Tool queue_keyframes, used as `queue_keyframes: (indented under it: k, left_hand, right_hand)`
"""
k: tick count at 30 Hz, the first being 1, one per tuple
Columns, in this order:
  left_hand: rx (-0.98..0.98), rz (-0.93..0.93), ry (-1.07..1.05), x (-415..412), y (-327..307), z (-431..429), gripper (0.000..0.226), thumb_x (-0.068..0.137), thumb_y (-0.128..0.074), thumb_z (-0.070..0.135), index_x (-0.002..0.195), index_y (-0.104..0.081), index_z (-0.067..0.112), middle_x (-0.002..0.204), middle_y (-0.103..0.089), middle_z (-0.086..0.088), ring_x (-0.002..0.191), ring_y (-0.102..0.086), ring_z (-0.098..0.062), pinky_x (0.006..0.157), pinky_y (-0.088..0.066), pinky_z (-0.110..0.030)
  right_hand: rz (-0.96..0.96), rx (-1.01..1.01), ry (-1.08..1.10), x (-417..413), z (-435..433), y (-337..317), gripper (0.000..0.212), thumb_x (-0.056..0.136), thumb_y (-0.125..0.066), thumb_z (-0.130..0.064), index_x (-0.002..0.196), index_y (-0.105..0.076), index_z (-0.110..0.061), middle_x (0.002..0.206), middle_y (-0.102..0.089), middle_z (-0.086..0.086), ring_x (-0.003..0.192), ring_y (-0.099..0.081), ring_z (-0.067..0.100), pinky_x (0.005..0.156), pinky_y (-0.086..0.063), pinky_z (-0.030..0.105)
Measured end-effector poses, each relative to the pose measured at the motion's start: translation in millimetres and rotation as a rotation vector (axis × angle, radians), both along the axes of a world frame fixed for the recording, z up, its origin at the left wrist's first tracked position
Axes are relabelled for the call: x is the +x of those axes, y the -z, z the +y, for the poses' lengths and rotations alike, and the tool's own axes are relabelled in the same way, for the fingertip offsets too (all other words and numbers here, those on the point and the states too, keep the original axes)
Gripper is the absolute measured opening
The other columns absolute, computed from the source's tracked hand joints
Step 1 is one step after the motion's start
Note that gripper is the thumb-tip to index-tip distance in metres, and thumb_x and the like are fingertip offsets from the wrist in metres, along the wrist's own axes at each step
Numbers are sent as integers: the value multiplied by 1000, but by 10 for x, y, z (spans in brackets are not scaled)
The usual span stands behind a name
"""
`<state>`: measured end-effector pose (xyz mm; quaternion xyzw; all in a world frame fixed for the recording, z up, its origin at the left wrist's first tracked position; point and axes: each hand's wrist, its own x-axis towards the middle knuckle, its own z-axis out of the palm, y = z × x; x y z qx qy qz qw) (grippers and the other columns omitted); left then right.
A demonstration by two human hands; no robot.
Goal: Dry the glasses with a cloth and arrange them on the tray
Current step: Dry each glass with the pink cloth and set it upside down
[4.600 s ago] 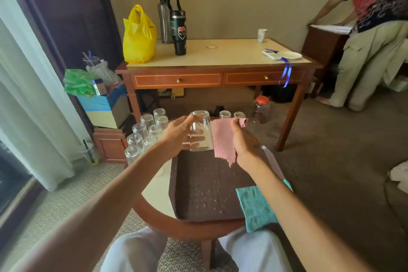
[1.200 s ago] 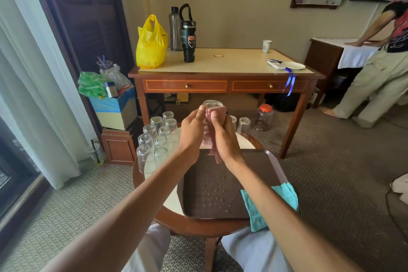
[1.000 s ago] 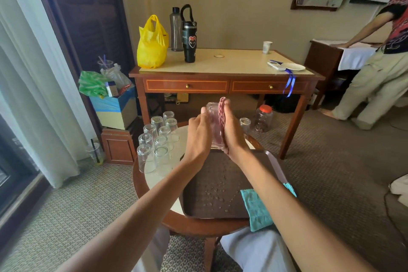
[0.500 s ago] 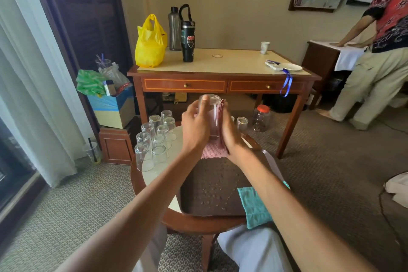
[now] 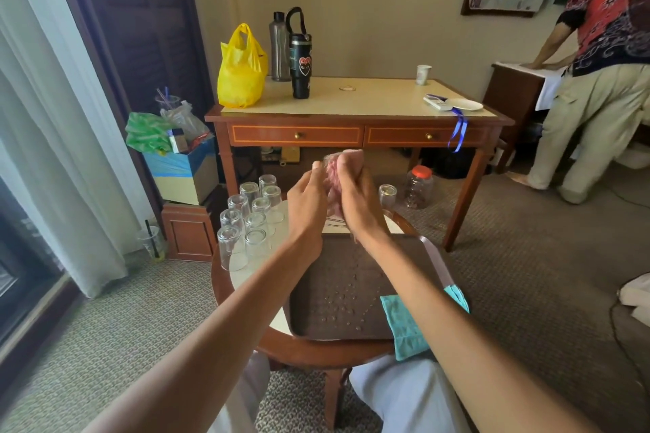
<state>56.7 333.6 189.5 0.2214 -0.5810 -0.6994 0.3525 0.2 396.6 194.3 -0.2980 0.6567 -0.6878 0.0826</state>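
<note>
Cupping the glass (image 5: 330,186) above the wet tray (image 5: 351,292), the left hand (image 5: 306,202) had its grip curled round it as a brace while the right hand (image 5: 360,202) clamped the pink cloth (image 5: 346,158) over it to rub, other upturned glasses (image 5: 246,221) waiting on the round bench (image 5: 246,276).

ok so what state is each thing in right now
clear drinking glass, held in the air, cloth round it
pink checked cloth, bunched round that glass
brown rectangular tray, no glass seen on it, dotted with droplets
cluster of clear glasses, upside down, left of tray
teal cloth, draped over tray's near right corner
</note>
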Motion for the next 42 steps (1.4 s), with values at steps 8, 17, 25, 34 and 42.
queue_keyframes:
  k: [8,17,25,34,42]
  left_hand:
    - [-176,80,-5,29,-38,146,25,99,-65,45,78,-78,48,94,-79,1,97,-75,-15,85,-62,-39]
    - [-20,-40,-143,40,-133,-64,46,94,-64,59,72,-73,19,64,-70,11,64,-67,-2,65,-51,-23]
    - [152,5,21,44,45,-169,43,99,-56,58,117,-73,23,114,-76,-4,105,-70,-21,80,-55,-35]
    - [-39,6,87,13,72,70,24,103,-54,47,116,-71,37,94,-77,23,93,-70,9,74,-54,-10]
    - [51,19,-90,-87,106,-67,41,97,-63,52,125,-68,22,114,-75,3,104,-72,-9,87,-59,-28]
  right_hand:
    - [-441,31,-38,-151,-72,-127,71,94,-31,-75,91,-74,-18,93,-76,11,94,-73,29,91,-58,49]
    - [-169,210,-169,159,-11,81,67,102,-19,-65,110,-66,-18,102,-74,6,96,-71,19,85,-57,38]
    - [9,58,-71,160,-9,165,42,105,-48,-37,140,-42,-17,113,-64,5,87,-66,11,62,-51,13]
    - [-157,115,-34,-46,42,-91,60,102,-26,-64,108,-71,-25,90,-73,-4,77,-70,5,56,-52,15]
    - [-182,190,-112,50,14,193,63,102,-18,-63,106,-70,-27,104,-74,1,96,-71,15,90,-57,34]
